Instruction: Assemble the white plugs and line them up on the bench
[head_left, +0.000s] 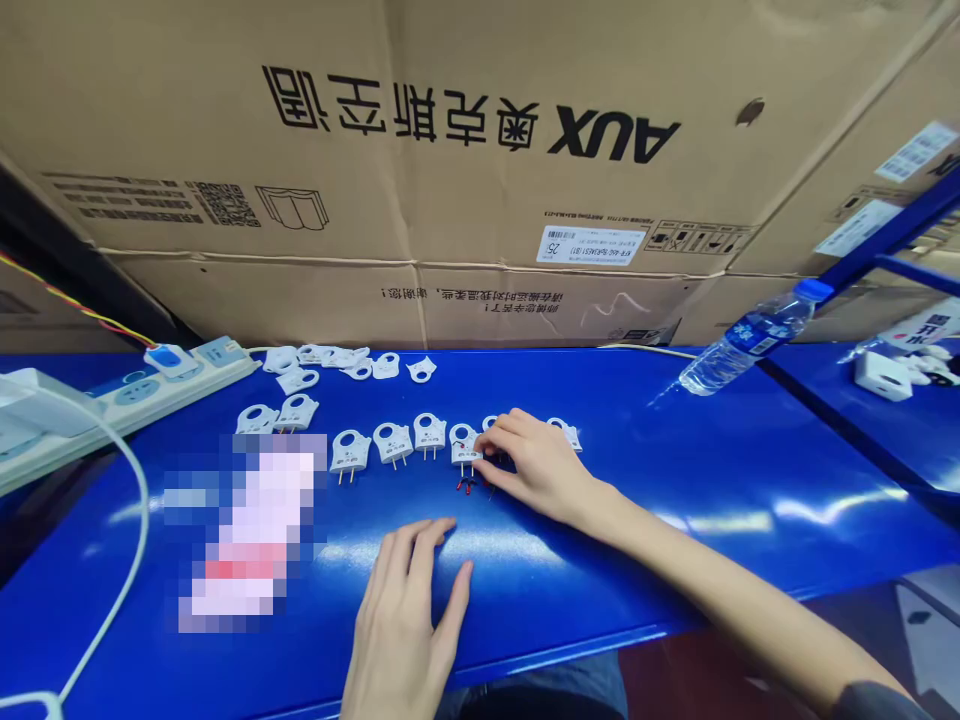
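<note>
My right hand (pixel 536 462) reaches over a row of white two-pin plug housings, thumb and index finger closed at the right edge of one housing (pixel 465 450). Small red and black pieces (pixel 466 487) lie by the pins of that housing. More housings, each with a round hole and two pins, stand to its left, such as the nearest housing (pixel 430 432) and the leftmost housing (pixel 350 452). Others to the right are partly covered by my right hand. My left hand (pixel 405 610) hovers or rests near the table's front, fingers extended, holding nothing.
Several flat white ring-shaped parts (pixel 360 363) lie at the back of the blue table (pixel 637 580). A power strip (pixel 180 385) with a white cable is at the left, near a blurred-out patch (pixel 259 530). A water bottle (pixel 750 340) leans before large cardboard boxes (pixel 450 200).
</note>
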